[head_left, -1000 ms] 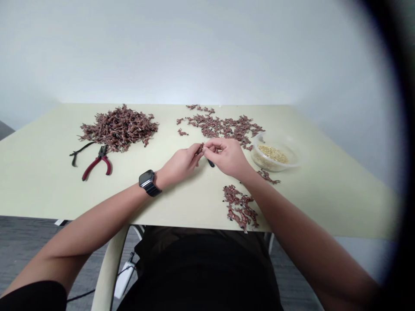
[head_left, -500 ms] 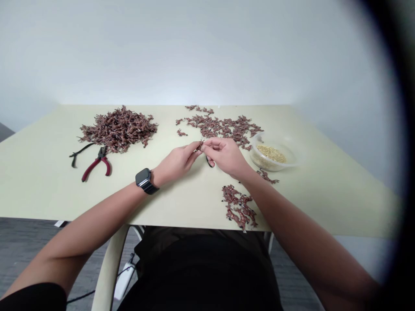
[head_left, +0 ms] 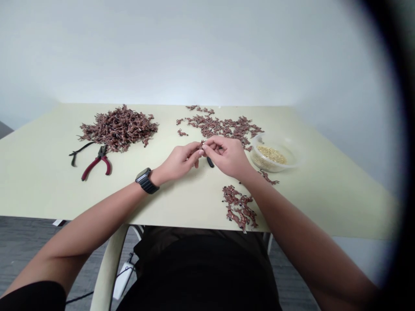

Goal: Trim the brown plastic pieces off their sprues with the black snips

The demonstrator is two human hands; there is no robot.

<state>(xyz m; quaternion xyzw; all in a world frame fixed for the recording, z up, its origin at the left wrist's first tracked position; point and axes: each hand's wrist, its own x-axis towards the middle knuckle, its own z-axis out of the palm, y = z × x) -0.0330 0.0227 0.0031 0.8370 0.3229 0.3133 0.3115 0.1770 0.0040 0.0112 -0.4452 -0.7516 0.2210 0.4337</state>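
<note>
Over the middle of the table my left hand [head_left: 181,162] pinches a small brown animal-like figurine [head_left: 202,144] between thumb and fingers. My right hand [head_left: 228,157] meets it there, thumb and forefinger closed at the same figurine. Fingertips cover most of it, and any finer part between them is too small to make out. Below the right hand's fingers shows a black handle-like piece [head_left: 210,162]; I cannot tell whether it is held or lies on the table. Just beyond the hands, many similar brown figurines [head_left: 223,127] lie spread out.
A big heap of brown figurines [head_left: 119,127] is at the left, with red-handled pliers [head_left: 94,166] and a black-handled tool [head_left: 74,157] before it. To the right stands a clear tub [head_left: 293,164] of small gold pieces [head_left: 272,154]. A smaller figurine cluster [head_left: 238,207] lies by the front edge.
The fingers have shifted slightly around the figurine, and the left hand's lower fingers hang a little lower. More of the black piece shows. Everything on the table stays in place.
</note>
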